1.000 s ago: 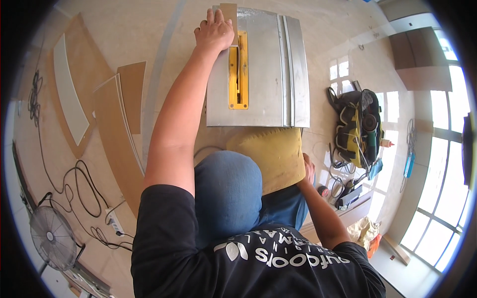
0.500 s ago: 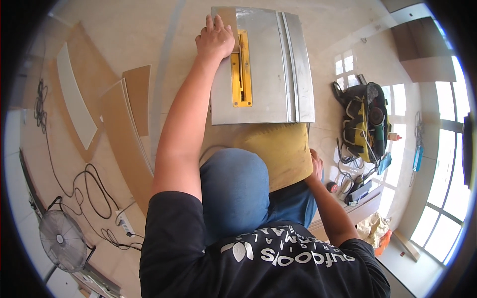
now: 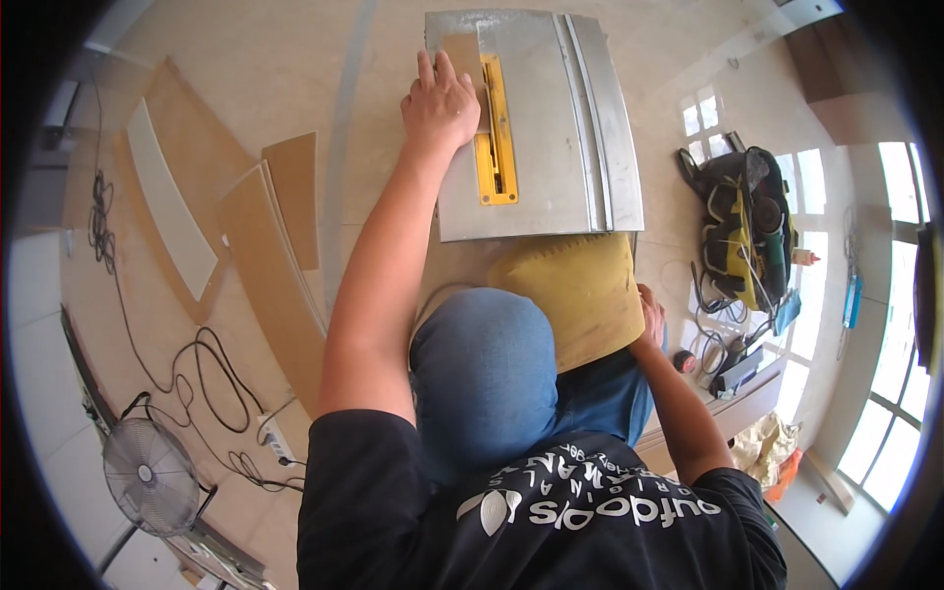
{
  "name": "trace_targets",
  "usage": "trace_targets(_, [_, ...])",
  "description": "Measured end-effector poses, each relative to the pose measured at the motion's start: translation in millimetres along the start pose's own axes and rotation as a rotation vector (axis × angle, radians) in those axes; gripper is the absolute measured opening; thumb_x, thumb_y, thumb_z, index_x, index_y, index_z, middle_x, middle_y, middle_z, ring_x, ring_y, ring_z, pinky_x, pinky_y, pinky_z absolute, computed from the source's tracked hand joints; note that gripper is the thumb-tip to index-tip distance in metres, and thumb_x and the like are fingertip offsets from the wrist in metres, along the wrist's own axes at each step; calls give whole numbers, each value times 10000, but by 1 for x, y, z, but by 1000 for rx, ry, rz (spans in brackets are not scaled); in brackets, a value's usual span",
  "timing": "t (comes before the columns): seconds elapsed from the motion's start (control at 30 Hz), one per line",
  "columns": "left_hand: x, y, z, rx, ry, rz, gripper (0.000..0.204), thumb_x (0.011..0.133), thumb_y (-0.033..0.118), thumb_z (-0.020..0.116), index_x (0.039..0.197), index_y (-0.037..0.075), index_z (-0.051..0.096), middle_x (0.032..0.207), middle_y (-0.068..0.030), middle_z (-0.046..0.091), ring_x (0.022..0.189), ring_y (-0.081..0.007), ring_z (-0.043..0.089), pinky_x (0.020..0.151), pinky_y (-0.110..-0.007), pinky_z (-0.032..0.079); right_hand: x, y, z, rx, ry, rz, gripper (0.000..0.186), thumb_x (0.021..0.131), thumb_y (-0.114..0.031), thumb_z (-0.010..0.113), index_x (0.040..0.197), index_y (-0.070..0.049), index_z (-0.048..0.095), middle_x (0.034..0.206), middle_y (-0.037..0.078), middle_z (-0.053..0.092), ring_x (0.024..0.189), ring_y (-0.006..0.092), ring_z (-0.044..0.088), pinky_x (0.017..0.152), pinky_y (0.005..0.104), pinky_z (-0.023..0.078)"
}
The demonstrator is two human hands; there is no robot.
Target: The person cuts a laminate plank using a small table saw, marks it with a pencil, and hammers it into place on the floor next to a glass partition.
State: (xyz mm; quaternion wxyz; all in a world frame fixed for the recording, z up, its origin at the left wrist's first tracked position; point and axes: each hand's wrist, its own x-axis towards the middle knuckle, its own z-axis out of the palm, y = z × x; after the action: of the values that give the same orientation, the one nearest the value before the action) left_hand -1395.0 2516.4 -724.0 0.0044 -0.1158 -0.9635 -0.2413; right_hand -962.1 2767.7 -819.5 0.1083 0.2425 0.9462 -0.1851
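Note:
My left hand (image 3: 442, 106) lies on a narrow brown board strip (image 3: 460, 49) on the metal top of a table saw (image 3: 546, 128). Its fingers stretch forward, and the hand hides much of the strip. Just right of it runs the yellow slotted insert (image 3: 499, 138) of the saw top. A dusty yellow panel (image 3: 580, 305) slopes from the saw's near edge toward my knees. Beside that panel's right edge is my right hand (image 3: 649, 313), low near my leg. Its fingers are partly hidden, so what it grips, if anything, does not show.
Brown boards (image 3: 270, 265) and a pale strip (image 3: 172, 197) lie on the floor at left. Cables (image 3: 211, 393), a power strip (image 3: 275, 440) and a fan (image 3: 147, 477) are nearer. At right stands a tool bag (image 3: 742, 231) with power tools, beside a crumpled bag (image 3: 765, 444).
My left hand and the brown strip have slid a little toward me along the saw top. The whole view has shifted slightly; my right hand stays beside the yellow panel.

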Motion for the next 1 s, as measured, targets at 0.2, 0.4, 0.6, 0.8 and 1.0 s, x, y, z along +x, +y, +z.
trace_targets(0.2, [-19,0,-2,15,-4,16,588,1030,344,396,1526,46,295,1614,-216,226,1358,-379,441,1117,-505,345,2,7,6,-14,-4,30,432,887,-316,574,1267,-126,655,1393,76,530,1251,272,530,1074,429,349])
trace_targets(0.4, [-44,0,-6,64,-28,50,587,1046,333,350,1532,16,264,1607,-245,212,1359,-409,440,1102,-470,400,1,2,2,-13,-10,9,430,887,-324,572,1256,-123,658,1398,76,525,1252,270,528,1076,435,347])
trace_targets(0.6, [-66,0,-8,63,-21,67,590,1053,324,339,1525,-21,259,1609,-255,200,1383,-412,410,1119,-464,383,0,4,2,-34,-8,12,427,888,-317,569,1257,-121,658,1390,78,530,1261,271,523,1076,439,348])
trace_targets(0.8, [-80,0,-14,61,-60,56,601,1055,331,330,1532,-26,247,1617,-246,184,1407,-394,385,1132,-454,373,0,1,3,-25,13,29,421,891,-315,571,1252,-117,658,1389,63,531,1263,268,521,1087,440,343])
trace_targets(1.0, [-90,0,-15,71,-76,54,604,1054,336,329,1534,-21,250,1620,-238,183,1405,-387,390,1130,-448,376,-4,5,6,-19,5,31,422,882,-330,586,1242,-124,668,1395,62,526,1263,263,521,1099,439,333])
